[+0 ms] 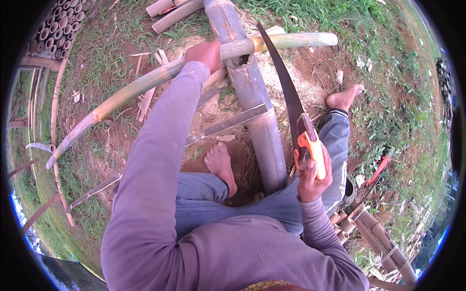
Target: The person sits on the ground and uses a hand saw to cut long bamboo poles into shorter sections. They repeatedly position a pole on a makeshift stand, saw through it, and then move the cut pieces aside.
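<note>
Bamboo pole lies across a thick bamboo log, its longer end reaching out to the left. Judged by eye, it should handle light for its length, stiff, smooth enough to roll, and liable to split; soundest hold is beside the log, where the left hand grips it, fingers wrapped round, tips hidden. Fingers of the right hand curl about the orange handle of a hand saw; whether blade touches pole cannot be told. Count: one held pole, one supporting log, one saw, two bare feet; stacked bamboo tubes, too many to tally reliably.
</note>
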Action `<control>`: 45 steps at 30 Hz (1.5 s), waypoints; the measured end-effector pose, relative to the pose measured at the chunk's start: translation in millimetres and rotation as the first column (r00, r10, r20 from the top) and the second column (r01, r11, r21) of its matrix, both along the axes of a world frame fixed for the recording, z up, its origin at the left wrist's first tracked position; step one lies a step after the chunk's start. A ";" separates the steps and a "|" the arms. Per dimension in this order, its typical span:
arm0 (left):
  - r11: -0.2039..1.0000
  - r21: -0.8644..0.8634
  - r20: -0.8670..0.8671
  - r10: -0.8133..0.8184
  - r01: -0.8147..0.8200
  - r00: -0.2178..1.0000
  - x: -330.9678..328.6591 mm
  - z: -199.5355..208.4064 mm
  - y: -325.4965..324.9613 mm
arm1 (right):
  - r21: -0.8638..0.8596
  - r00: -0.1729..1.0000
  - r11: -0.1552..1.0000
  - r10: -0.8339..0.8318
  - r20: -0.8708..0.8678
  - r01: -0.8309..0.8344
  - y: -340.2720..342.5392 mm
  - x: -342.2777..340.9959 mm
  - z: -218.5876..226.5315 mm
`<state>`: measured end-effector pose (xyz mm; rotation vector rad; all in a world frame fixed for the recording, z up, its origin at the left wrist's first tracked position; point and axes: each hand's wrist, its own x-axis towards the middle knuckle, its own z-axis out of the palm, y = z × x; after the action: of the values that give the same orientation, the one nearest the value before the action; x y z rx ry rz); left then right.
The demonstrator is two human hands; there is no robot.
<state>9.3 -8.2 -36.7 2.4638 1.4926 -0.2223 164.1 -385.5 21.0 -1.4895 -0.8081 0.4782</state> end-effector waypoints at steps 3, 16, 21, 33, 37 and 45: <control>0.999 -0.050 -0.004 0.020 -0.020 1.000 2.3 5.1 0.1 | -0.017 0.987 1.000 0.007 0.164 -0.004 94.1 17.4 -19.3; 0.988 -0.153 -0.073 -0.019 0.007 0.997 6.7 9.7 14.0 | -0.038 0.994 0.999 0.003 0.109 0.001 10.0 8.6 1.1; 0.978 -0.208 -0.084 -0.019 0.001 0.996 15.3 18.8 12.8 | -0.024 0.992 0.999 -0.030 0.125 0.033 173.4 28.1 -7.4; 0.971 -0.236 -0.074 -0.050 0.032 0.996 10.7 4.2 22.5 | -0.033 0.980 0.999 -0.009 0.197 0.015 77.5 29.4 -25.7; 0.970 -0.239 -0.052 -0.062 0.047 0.997 11.4 0.5 31.4 | -0.060 0.999 0.998 0.004 0.033 -0.002 171.9 35.1 -12.4; 0.941 -0.323 0.039 -0.093 0.100 0.995 -0.6 -6.3 38.9 | 0.022 0.994 0.999 0.045 0.103 -0.048 13.0 13.0 -7.9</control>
<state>8.8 30.7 -43.0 2.2651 1.2138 -0.4210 177.1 -372.5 13.1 -1.4843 -0.9277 0.4283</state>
